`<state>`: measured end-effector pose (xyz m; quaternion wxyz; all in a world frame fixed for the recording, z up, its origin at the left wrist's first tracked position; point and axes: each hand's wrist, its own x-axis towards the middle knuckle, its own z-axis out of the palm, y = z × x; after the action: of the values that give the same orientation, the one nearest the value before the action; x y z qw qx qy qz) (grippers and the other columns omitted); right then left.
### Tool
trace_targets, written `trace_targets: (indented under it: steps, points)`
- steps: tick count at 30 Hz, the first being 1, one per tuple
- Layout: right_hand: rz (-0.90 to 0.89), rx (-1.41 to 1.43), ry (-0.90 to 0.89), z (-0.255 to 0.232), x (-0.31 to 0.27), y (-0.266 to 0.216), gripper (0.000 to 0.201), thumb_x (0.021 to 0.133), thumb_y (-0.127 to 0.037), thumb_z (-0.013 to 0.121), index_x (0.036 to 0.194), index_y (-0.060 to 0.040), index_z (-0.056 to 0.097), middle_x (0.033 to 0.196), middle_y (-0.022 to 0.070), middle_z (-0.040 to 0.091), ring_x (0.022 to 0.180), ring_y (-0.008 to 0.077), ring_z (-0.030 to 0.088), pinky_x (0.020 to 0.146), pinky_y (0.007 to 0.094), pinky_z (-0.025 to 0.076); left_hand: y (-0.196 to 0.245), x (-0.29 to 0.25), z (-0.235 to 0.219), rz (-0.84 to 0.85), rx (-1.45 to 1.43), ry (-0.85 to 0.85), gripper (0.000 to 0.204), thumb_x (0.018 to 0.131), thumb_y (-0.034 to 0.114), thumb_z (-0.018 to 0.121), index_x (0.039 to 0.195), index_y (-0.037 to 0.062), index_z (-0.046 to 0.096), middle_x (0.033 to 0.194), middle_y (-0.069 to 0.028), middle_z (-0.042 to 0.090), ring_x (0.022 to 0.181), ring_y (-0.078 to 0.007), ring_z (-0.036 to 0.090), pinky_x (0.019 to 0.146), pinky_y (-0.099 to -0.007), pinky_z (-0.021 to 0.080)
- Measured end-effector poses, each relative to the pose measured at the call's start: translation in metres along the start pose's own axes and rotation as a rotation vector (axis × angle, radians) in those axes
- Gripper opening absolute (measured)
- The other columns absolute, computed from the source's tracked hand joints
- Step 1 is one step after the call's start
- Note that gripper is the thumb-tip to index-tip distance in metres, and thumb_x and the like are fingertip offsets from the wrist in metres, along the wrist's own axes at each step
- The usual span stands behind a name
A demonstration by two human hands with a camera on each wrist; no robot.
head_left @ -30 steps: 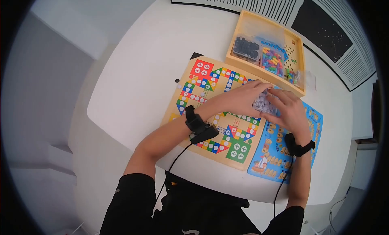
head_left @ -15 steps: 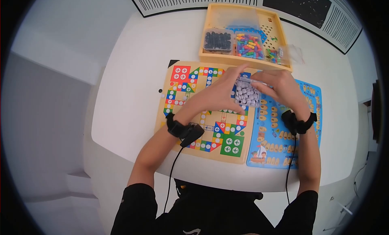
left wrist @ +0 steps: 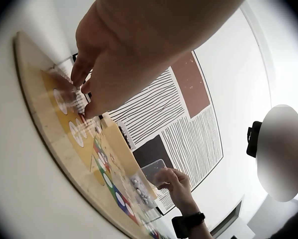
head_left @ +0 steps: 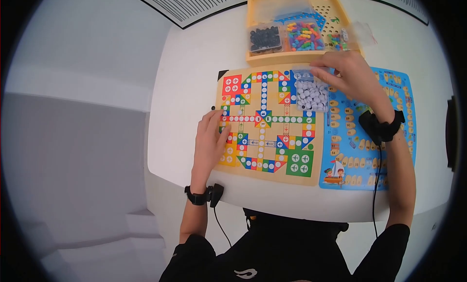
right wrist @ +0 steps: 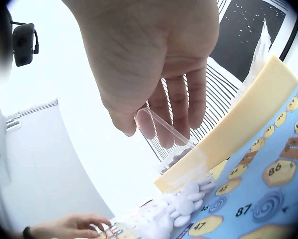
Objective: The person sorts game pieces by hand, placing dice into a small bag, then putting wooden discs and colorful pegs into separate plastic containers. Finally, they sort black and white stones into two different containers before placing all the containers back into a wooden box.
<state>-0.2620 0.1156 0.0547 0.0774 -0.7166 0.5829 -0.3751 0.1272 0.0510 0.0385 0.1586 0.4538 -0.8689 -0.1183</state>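
My right hand (head_left: 352,78) pinches a clear lid (right wrist: 169,128) between thumb and fingers. The lid stands tilted over the box of white round pieces (head_left: 311,96), which sits at the game board's upper right. At the board's left edge is my left hand (head_left: 209,141), fingers lightly bent and thumb apart. A black piece (head_left: 213,108) lies just beyond its fingertips, off the colourful board (head_left: 301,177). Whether the left fingertips touch a piece is hidden. In the left wrist view, those fingers (left wrist: 80,69) point down at the board.
Behind the board stands a wooden tray (head_left: 287,57) with a box of black pieces (head_left: 265,38), a box of coloured pegs (head_left: 305,36) and a plastic bag (head_left: 362,35). A blue numbered board (head_left: 357,185) lies on the right. Cables hang from both wrist cameras.
My left hand has left the box of white pieces and moved left to the board's edge. My right hand has lifted the lid from the box. The head view has shifted.
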Motion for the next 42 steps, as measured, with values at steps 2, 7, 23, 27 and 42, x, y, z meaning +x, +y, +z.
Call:
trace_targets:
  steps: [2,7,23,27,42]
  points:
    - [-0.006,-0.009,0.002,-0.001,0.001,0.0,0.026,0.098,-0.029,0.07,0.096,-0.004,0.076,0.088,0.0123,0.076,0.08,0.0329,0.071,0.071,0.0416,0.055,0.004,0.004,-0.002,-0.036,0.009,0.029,0.039,0.098,0.011,0.07,0.135,0.0013,0.061,0.133,-0.0162,0.062,0.12,-0.0304,0.062,0.101,-0.0391,0.052]
    - [-0.086,-0.016,0.032,-0.002,-0.002,0.001,0.021,0.096,-0.022,0.073,0.099,-0.0014,0.076,0.088,0.0116,0.076,0.074,0.0278,0.07,0.066,0.0358,0.056,-0.013,0.01,0.006,-0.031,0.003,0.075,0.031,0.098,0.009,0.071,0.127,0.0005,0.067,0.125,-0.0153,0.065,0.109,-0.0278,0.067,0.092,-0.0374,0.056]
    - [-0.085,-0.021,0.005,-0.002,0.0,0.0,0.023,0.096,-0.027,0.07,0.096,-0.0057,0.077,0.09,0.0092,0.076,0.08,0.0302,0.073,0.071,0.0401,0.056,-0.01,0.025,0.005,-0.092,-0.117,0.096,0.015,0.095,0.002,0.07,0.108,-0.0028,0.074,0.104,-0.0154,0.075,0.085,-0.0235,0.076,0.074,-0.0332,0.06]
    - [-0.099,-0.043,0.006,-0.001,0.0,0.002,0.024,0.096,-0.028,0.07,0.096,-0.0059,0.077,0.09,0.0089,0.076,0.08,0.0295,0.073,0.07,0.0396,0.056,0.014,0.028,0.008,-0.022,-0.13,0.118,0.016,0.095,0.002,0.071,0.109,-0.0024,0.074,0.104,-0.014,0.075,0.084,-0.0228,0.075,0.073,-0.0332,0.059]
    - [-0.148,-0.054,0.013,0.005,-0.001,0.008,0.024,0.097,-0.031,0.07,0.093,-0.0072,0.075,0.085,0.0088,0.074,0.079,0.0299,0.071,0.071,0.0423,0.053,0.03,0.04,0.02,-0.004,-0.216,-0.032,0.015,0.086,0.001,0.078,0.101,-0.0028,0.077,0.099,-0.0139,0.074,0.077,-0.0213,0.074,0.072,-0.0294,0.062]
